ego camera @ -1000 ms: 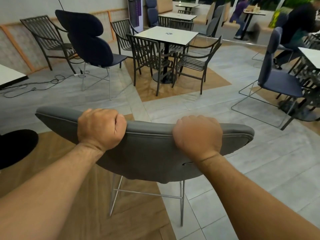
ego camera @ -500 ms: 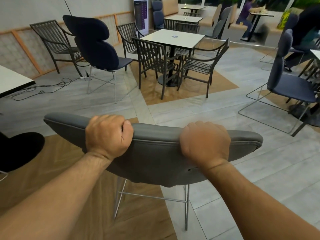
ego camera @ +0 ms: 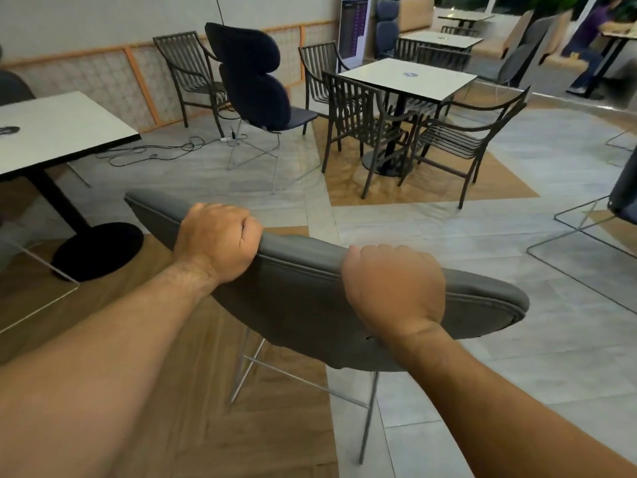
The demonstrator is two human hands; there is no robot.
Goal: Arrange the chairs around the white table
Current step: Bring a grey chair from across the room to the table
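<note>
I hold a grey padded chair [ego camera: 303,305] by the top edge of its backrest, right in front of me; its thin metal legs show below. My left hand [ego camera: 217,241] grips the rim left of centre and my right hand [ego camera: 393,288] grips it right of centre. A white table [ego camera: 51,129] on a black post with a round black base [ego camera: 98,250] stands at the left, its near corner left of the chair. The chair's seat is hidden behind the backrest.
A dark blue high-back chair [ego camera: 255,81] stands ahead, with cables [ego camera: 155,151] on the floor beside it. Further right, a second white table [ego camera: 410,79] is ringed by slatted metal chairs [ego camera: 362,112]. Another wire-frame chair [ego camera: 606,215] is at the right edge. A seated person [ego camera: 586,46] is far back.
The view has swung left: the left white table and its black base have come well into view, and the grey chair in my hands now slants down to the right.
</note>
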